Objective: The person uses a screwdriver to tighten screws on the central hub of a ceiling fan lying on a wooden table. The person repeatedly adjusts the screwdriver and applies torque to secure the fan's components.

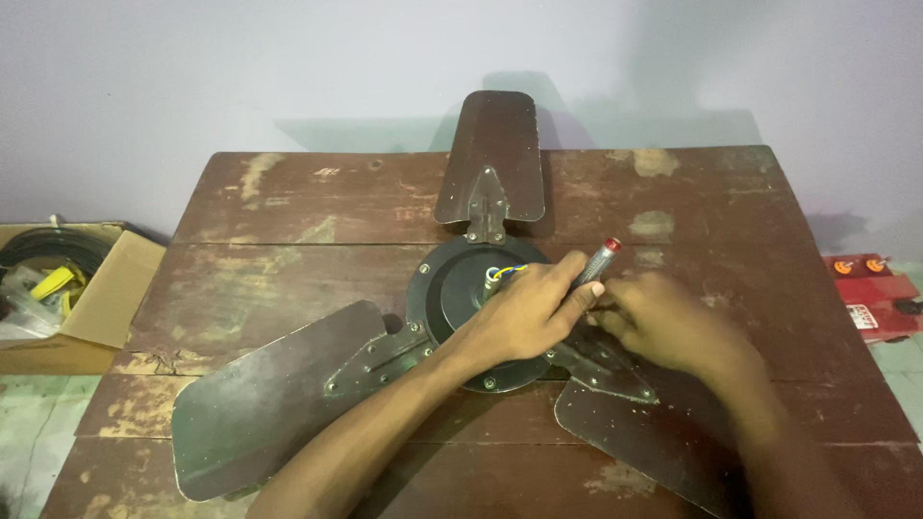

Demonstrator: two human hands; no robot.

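From the head camera, a dark ceiling fan (452,317) lies flat in the middle of a worn brown wooden table (288,207). Its round motor housing (444,288) sits at the centre, with three brown blades spreading out: one pointing to the far side (490,154), one to the near left (269,404) and one to the near right (654,437). Metal brackets with screws join each blade to the housing. Short yellow and blue wires (505,273) poke up from the top of the housing.

The left hand (524,312) rests on the right part of the housing, fingers curled loosely over it, thumb and forefinger tips meeting at a slim screwdriver-like tool (596,262) with a grey shaft and a red cap. The tool tilts up and to the far right, just beside the wires. The right hand (663,322) is slightly blurred; its fingers are bent and close together, touching the left hand's fingertips near the tool's lower end, above the bracket of the near-right blade. Whether it grips the tool itself cannot be told.

On the floor to the left stands an open cardboard box (106,288) with black cable and yellow items inside. To the right, a red object (870,293) lies on the floor.
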